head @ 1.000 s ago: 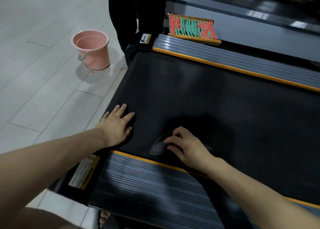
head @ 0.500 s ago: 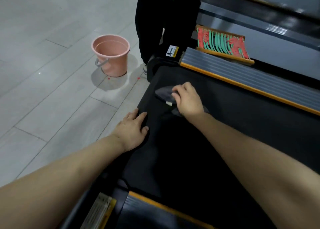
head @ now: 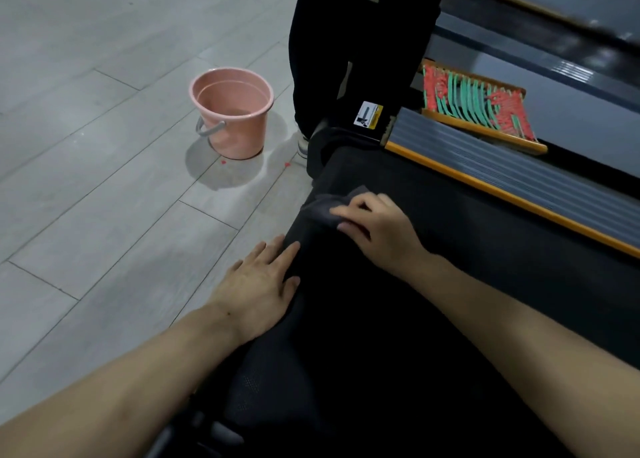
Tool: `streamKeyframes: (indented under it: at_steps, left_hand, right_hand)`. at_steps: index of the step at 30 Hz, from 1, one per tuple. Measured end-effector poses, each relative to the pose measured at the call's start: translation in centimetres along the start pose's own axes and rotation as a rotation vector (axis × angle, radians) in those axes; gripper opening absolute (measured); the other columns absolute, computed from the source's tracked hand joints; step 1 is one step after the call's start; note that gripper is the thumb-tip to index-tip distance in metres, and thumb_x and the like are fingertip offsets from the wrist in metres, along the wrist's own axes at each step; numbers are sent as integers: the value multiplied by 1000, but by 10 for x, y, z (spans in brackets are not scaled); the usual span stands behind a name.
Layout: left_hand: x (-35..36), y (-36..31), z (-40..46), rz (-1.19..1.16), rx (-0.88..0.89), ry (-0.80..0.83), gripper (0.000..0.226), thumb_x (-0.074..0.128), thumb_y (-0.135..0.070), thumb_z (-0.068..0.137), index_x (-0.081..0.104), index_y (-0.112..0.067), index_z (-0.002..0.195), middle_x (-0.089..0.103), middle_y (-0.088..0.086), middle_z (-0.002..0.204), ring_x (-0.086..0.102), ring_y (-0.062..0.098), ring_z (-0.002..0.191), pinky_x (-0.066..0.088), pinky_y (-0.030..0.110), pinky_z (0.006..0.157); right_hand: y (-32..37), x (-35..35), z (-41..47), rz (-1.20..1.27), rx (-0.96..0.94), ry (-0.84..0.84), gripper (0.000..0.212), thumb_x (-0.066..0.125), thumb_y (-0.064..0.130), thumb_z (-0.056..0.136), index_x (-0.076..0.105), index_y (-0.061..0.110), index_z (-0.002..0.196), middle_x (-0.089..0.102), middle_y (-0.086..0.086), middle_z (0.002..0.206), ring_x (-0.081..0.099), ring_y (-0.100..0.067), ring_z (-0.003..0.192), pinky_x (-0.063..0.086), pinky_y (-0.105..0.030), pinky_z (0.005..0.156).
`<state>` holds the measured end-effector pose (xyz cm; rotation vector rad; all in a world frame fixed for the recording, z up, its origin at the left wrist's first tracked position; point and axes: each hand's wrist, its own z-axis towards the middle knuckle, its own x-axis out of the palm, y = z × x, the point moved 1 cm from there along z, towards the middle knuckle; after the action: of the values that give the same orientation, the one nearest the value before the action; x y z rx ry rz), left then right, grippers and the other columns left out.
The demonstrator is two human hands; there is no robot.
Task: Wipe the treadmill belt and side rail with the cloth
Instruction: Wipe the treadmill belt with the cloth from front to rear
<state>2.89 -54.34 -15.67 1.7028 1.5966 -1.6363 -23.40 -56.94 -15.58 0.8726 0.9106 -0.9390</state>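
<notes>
The black treadmill belt (head: 433, 284) fills the lower right of the head view. My right hand (head: 375, 230) presses a dark grey cloth (head: 323, 206) onto the belt near its rear left end, fingers curled over the cloth. My left hand (head: 261, 289) lies flat with straight fingers on the belt's rear edge, a little nearer to me than the cloth. The far side rail (head: 519, 177), ribbed grey with an orange strip, runs diagonally beyond the belt. The near rail is out of view.
A pink bucket (head: 231, 111) stands on the grey tiled floor (head: 104, 180) left of the treadmill. A person in dark trousers (head: 329, 52) stands at the belt's end. A red and green ribbed board (head: 474, 107) lies beyond the far rail, beside another machine.
My right hand slid the cloth from near the near rail across the belt toward its rear left end. The left hand stayed flat at the belt's edge. The view swung left.
</notes>
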Motion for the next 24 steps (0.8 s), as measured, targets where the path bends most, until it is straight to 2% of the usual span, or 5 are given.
streamKeyframes:
  at_steps: [3, 6, 11, 18, 24]
  left_hand:
    - [2, 1, 3, 11, 23, -21, 65, 34, -49, 104, 6, -36, 160, 1, -12, 169, 5, 18, 156, 18, 45, 125]
    - [2, 0, 5, 26, 23, -17, 65, 35, -48, 104, 6, -34, 161, 1, -14, 168, 7, 17, 156, 19, 45, 124]
    - [-4, 1, 7, 9, 28, -6, 65, 37, -48, 103, 6, -37, 160, 3, -17, 168, 12, 16, 155, 21, 45, 123]
    - [-8, -3, 3, -32, 29, 1, 66, 41, -47, 103, 10, -36, 160, 2, -17, 168, 29, 19, 147, 31, 40, 117]
    - [-9, 0, 4, 38, 32, 17, 65, 37, -49, 104, 7, -36, 160, 1, -16, 168, 35, 20, 142, 33, 42, 115]
  right_hand:
    - [-19, 3, 24, -69, -68, 19, 26, 51, 37, 101, 67, 29, 120, 59, 2, 110, 52, -20, 94, 46, -33, 81]
    - [-50, 10, 79, -136, 123, -16, 25, 50, 37, 100, 65, 29, 119, 57, -1, 109, 52, -26, 99, 48, -42, 82]
    - [-49, 21, 103, -114, 368, -16, 29, 50, 36, 100, 66, 31, 124, 57, -3, 110, 53, -29, 104, 47, -41, 88]
    - [-19, 14, 75, -97, -52, 119, 25, 56, 37, 97, 67, 35, 120, 52, 4, 104, 50, -19, 98, 47, -36, 77]
    - [-48, 32, 124, -198, 278, -27, 28, 52, 34, 100, 67, 31, 124, 54, -1, 106, 50, -27, 99, 50, -42, 81]
